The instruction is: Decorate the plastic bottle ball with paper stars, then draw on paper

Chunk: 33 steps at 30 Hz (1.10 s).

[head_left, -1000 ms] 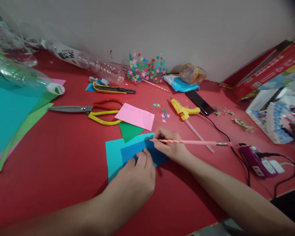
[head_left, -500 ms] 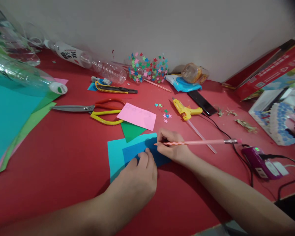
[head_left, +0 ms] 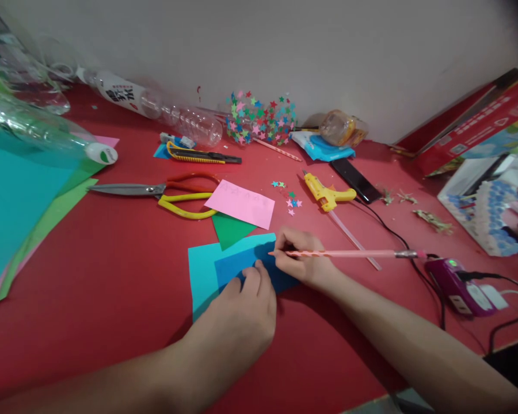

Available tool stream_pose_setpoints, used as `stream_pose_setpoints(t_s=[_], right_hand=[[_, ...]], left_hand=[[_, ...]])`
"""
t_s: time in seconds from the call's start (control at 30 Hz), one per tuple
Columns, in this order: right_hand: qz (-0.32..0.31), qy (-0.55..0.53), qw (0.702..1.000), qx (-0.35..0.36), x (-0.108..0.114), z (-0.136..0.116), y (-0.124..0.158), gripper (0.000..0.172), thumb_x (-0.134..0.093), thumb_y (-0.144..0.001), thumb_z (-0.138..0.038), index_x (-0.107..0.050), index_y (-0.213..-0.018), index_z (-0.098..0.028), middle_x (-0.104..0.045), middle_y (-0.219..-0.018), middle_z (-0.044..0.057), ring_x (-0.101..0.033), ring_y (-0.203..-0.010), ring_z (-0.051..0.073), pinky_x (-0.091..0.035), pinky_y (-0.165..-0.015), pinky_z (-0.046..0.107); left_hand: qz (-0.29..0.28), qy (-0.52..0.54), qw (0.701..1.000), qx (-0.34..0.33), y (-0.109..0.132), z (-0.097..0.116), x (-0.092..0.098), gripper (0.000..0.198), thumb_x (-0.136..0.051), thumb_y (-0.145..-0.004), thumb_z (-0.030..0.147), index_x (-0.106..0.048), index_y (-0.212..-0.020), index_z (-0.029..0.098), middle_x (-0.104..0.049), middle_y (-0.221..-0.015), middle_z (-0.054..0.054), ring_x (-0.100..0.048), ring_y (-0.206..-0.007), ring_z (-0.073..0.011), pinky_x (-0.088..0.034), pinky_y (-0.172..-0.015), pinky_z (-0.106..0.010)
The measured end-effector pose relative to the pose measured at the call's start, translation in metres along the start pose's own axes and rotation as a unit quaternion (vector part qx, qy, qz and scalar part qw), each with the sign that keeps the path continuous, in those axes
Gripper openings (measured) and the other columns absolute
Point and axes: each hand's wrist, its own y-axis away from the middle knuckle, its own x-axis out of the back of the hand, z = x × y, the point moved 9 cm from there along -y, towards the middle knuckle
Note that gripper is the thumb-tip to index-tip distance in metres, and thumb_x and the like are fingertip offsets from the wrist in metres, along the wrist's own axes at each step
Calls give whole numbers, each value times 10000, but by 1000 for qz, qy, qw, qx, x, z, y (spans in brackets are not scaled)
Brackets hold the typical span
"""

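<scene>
My right hand [head_left: 304,257] pinches a pink pencil [head_left: 354,253], its point at the upper part of a dark blue paper [head_left: 237,265]. That paper lies over a larger light blue sheet [head_left: 200,273]. With bent fingers apart, my left hand [head_left: 246,305] presses down on the dark blue paper and covers its lower middle. Just beyond the sheets, a pink paper slip [head_left: 242,204] with faint pencil marks partly covers a green paper piece [head_left: 233,231]. Scissors [head_left: 155,192] with red and yellow handles rest to the left, one handle reaching the slip.
Behind lie a yellow utility knife [head_left: 202,156], small paper stars [head_left: 292,202], a yellow glue gun [head_left: 328,192] and a black phone [head_left: 356,180]. Clear bottles [head_left: 185,122] line the wall. At right, a purple power adapter [head_left: 460,287] trails cables. Coloured sheets [head_left: 21,195] fill the left.
The pencil's point has shifted slightly left and its eraser end has dipped a little. My left hand has stayed on the paper.
</scene>
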Motion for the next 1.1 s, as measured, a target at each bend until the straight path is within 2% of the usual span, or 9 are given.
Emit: stream_pose_setpoints(t_s=[0.6,1.1], right_hand=[[-26,14,1000,1,-8,-3,2,93,-562,-772,-191,-516,-691,-194,-525,-598,-57,-459,-533,71,-334,-501,168],[52,33,998,-26,5,1,3,135,-514,-706,-158,-433,-608,-202,-454,-535,-55,-425,-495,81,-317,-463,183]], left_hand=[[-18,3,1000,9,-3,-2,0,395,-425,-723,22,-664,-1036,-2,-683,-1050,-249,-660,-827,-278,-548,-585,-328],[-4,2,1000,5,-1,-1,-1,389,-433,-723,36,-668,-1031,-2,-687,-1039,-248,-656,-840,-285,-544,-594,-331]])
